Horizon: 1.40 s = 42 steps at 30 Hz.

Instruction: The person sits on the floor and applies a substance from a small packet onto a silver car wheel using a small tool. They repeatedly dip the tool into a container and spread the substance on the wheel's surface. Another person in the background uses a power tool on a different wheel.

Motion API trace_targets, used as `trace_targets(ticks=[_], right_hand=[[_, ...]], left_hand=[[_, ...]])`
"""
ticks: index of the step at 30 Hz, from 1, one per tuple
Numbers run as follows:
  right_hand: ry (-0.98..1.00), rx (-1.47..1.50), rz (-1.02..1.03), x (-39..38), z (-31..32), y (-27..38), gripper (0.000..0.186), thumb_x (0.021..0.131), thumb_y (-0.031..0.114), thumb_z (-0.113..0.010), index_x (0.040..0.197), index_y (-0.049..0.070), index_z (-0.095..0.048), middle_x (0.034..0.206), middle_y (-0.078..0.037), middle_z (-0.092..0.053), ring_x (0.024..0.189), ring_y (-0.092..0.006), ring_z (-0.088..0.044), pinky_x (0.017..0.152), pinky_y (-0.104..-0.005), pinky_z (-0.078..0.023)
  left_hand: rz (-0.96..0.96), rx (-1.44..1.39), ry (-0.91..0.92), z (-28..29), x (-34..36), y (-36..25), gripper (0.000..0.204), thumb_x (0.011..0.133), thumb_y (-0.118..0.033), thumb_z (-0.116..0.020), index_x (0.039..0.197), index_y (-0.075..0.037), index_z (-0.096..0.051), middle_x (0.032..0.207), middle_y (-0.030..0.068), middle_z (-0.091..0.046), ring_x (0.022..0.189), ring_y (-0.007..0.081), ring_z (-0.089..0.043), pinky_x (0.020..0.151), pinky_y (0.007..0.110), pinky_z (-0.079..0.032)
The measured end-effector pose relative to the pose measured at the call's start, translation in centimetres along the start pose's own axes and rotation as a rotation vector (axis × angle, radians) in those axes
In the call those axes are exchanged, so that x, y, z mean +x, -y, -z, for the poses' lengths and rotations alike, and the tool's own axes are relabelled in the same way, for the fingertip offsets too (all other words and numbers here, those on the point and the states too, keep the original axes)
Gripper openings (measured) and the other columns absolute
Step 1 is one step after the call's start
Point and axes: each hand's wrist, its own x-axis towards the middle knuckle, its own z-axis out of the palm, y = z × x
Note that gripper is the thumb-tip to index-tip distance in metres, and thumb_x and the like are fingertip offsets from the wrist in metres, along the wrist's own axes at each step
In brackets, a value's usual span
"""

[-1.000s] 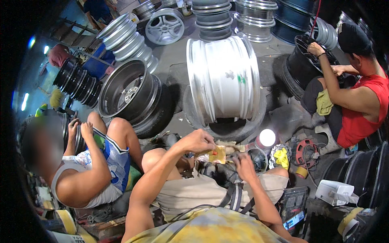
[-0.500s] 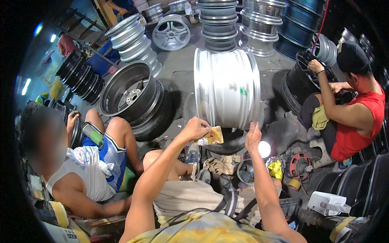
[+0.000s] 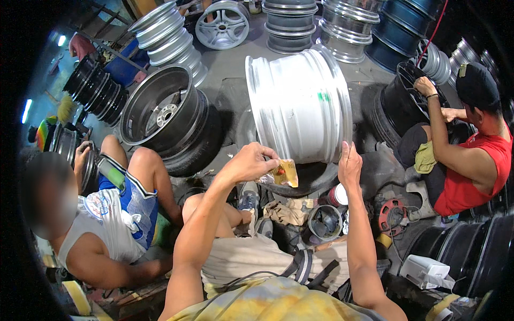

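Note:
A silver wheel rim (image 3: pixel 300 115) lies on its side before me, its barrel facing me, with a small green mark near the top right. It rests on a black tyre (image 3: pixel 300 184). My left hand (image 3: pixel 250 165) pinches a small yellow-brown printed sheet (image 3: pixel 287 173) with a crumpled pale end, just in front of the rim's lower left edge. At the lower right, my right hand (image 3: pixel 350 165) holds the rim's edge, fingers pointing up and close together; its grip is partly hidden.
A grey bucket (image 3: pixel 325 221) and brown crumpled paper (image 3: pixel 286 212) lie below the rim. A person in a white top (image 3: pixel 115 230) sits left; another in red (image 3: pixel 474 171) works on a black rim (image 3: pixel 399 101) at right. Stacked rims (image 3: pixel 289 24) stand behind.
My view has shifted, so the background sits higher. The silver rim has turned and leans left, its green mark higher up. The sheet in my left hand is tilted more downward.

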Motion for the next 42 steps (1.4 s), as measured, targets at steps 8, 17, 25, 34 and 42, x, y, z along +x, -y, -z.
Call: trace_targets(ticks=[8,17,25,34,42], right_hand=[[-0.083,-0.085,-0.156,0.2,-1.0,1.5,0.065,0.106,0.048,-0.037,0.113,-0.012,-0.062,0.093,-0.036,-0.065,0.091,-0.0547,-0.061,0.080,-0.0562,-0.047],[-0.008,-0.065,-0.190,1.6,0.2,3.5,0.057,0.106,0.047,-0.040,0.091,-0.004,-0.060,0.080,-0.033,-0.061,0.082,-0.0550,-0.057,0.071,-0.0565,-0.043],[0.157,0.247,-0.242,-0.5,3.0,-0.4,0.046,0.103,0.040,-0.053,0.103,-0.004,-0.066,0.089,-0.019,-0.063,0.086,-0.0250,-0.064,0.081,-0.0361,-0.048],[-0.110,0.140,-0.125,-5.2,4.9,0.0,0.024,0.098,0.022,-0.062,0.105,0.000,-0.069,0.097,-0.012,-0.064,0.091,-0.0250,-0.064,0.086,-0.0359,-0.049],[-0.095,0.058,0.110,-3.5,6.5,6.4,0.012,0.094,0.007,-0.064,0.103,0.000,-0.068,0.089,-0.008,-0.059,0.079,-0.0172,-0.058,0.073,-0.0312,-0.047]], left_hand=[[-0.037,-0.025,-0.213,-0.8,0.9,-0.7,0.031,0.082,-0.024,-0.067,0.094,0.003,-0.076,0.060,0.0104,-0.062,0.056,0.0135,-0.058,0.057,0.031,-0.048],[-0.019,-0.028,-0.285,0.8,2.6,-2.6,0.027,0.086,-0.019,-0.070,0.092,0.007,-0.075,0.067,0.0036,-0.065,0.059,0.0089,-0.057,0.055,0.026,-0.046],[-0.081,0.019,-0.228,1.9,0.8,-1.5,0.025,0.088,-0.020,-0.067,0.093,0.003,-0.076,0.072,0.0050,-0.066,0.066,0.0070,-0.059,0.061,0.023,-0.048],[-0.250,-0.283,-0.553,7.2,1.2,-2.2,0.025,0.092,-0.015,-0.068,0.106,0.005,-0.074,0.092,0.0046,-0.072,0.080,0.0087,-0.063,0.072,0.023,-0.051],[-0.381,-0.350,-0.720,9.4,2.9,-3.5,0.029,0.092,-0.013,-0.070,0.111,0.009,-0.071,0.097,0.0087,-0.072,0.080,0.0094,-0.065,0.073,0.023,-0.052]])
